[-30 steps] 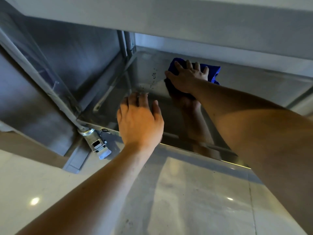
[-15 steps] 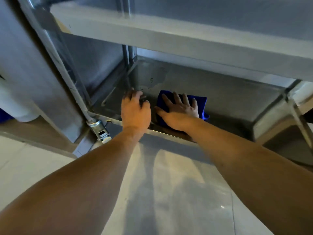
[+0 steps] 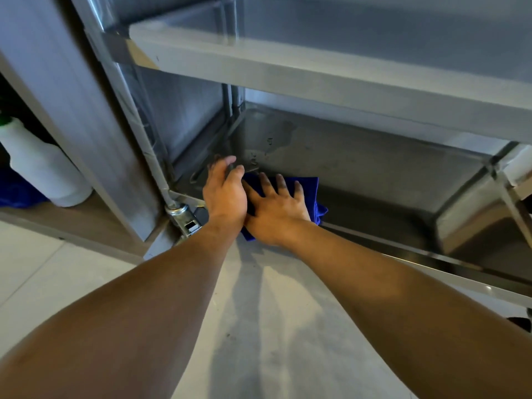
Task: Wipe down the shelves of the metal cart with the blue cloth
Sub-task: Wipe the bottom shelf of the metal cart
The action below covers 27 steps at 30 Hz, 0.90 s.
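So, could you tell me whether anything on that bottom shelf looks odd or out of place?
Yes: a dull, blotchy patch with dark specks marks the bottom shelf near its back left corner, beyond the blue cloth under the right hand.

Bottom shelf (image 3: 374, 168) bare to the right of the blue cloth (image 3: 309, 188), upper shelf (image 3: 316, 79) low overhead; corner post (image 3: 135, 116) and caster (image 3: 184, 217) just left, raised front lip (image 3: 431, 263) across the near edge
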Motion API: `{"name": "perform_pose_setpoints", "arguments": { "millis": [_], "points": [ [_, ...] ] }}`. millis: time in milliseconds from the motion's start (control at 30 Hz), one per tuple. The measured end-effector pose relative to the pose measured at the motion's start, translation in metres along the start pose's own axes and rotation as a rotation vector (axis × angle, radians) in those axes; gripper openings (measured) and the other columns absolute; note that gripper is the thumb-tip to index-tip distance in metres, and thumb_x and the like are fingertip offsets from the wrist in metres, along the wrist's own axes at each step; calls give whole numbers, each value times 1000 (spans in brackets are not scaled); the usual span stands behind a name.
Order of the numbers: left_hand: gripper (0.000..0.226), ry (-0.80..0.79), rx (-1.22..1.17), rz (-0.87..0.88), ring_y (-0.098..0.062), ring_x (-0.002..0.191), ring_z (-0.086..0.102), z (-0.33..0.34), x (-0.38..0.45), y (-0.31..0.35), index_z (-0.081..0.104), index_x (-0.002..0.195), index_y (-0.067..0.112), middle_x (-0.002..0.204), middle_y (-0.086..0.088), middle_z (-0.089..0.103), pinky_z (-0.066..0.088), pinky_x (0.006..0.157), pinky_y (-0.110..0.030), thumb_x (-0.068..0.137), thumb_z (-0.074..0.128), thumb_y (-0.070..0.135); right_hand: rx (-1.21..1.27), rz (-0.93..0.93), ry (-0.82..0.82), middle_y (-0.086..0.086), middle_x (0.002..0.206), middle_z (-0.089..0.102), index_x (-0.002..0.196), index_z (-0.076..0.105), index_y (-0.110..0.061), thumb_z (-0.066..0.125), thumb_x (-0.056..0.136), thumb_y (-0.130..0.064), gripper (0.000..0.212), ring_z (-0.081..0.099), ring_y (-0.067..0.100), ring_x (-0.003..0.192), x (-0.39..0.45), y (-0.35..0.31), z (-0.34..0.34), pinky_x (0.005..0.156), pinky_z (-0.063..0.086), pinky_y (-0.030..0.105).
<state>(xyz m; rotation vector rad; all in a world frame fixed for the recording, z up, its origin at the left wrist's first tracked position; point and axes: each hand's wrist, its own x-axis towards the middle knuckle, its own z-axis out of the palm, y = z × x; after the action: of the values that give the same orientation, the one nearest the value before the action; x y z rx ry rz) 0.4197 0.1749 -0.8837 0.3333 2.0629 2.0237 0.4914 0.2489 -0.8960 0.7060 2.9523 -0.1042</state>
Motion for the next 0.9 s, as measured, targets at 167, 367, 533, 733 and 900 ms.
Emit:
{"name": "perform_pose_setpoints", "arguments": {
  "millis": [167, 367, 533, 733, 900],
  "points": [
    [18, 48, 63, 52, -16, 116, 57, -13, 19, -7, 68, 104, 30, 124, 0, 63, 43, 105, -42, 93, 55, 35, 67, 32, -6, 1, 169, -1, 157, 0, -46, 12, 98, -67, 64, -7, 33, 153, 35, -3, -4, 116, -6, 63],
    [50, 39, 592, 204, -31, 135, 39, -13, 46, -14, 56, 136, 15, 141, -11, 53, 28, 113, -48, 101, 40, 46, 88, 91, 15, -1, 169, -2, 157, 3, -47, 13, 95, -74, 68, -9, 32, 153, 83, 22, -6, 116, -7, 63],
    [63, 43, 1110, 173, -37, 147, 21, -11, 64, -31, 30, 152, 14, 159, -15, 30, 14, 119, -51, 95, 27, 41, 64, 121, 52, -2, 169, 0, 158, 5, -44, 14, 95, -76, 71, -5, 32, 153, 121, 48, -10, 117, -4, 64],
    [74, 74, 1307, 204, -39, 148, 18, -1, 67, -41, 28, 154, 21, 162, -15, 23, 12, 116, -57, 90, 18, 58, 66, 164, 72, 1, 169, 1, 159, 7, -41, 16, 99, -70, 68, -6, 31, 153, 168, 69, -17, 118, -3, 63],
    [71, 87, 1324, 231, -41, 147, 20, -2, 63, -43, 32, 152, 21, 161, -17, 24, 14, 116, -58, 93, 20, 57, 71, 191, 110, 3, 169, 1, 159, 8, -39, 17, 100, -68, 67, -5, 33, 153, 203, 76, -20, 117, -2, 64]
  ]
}}
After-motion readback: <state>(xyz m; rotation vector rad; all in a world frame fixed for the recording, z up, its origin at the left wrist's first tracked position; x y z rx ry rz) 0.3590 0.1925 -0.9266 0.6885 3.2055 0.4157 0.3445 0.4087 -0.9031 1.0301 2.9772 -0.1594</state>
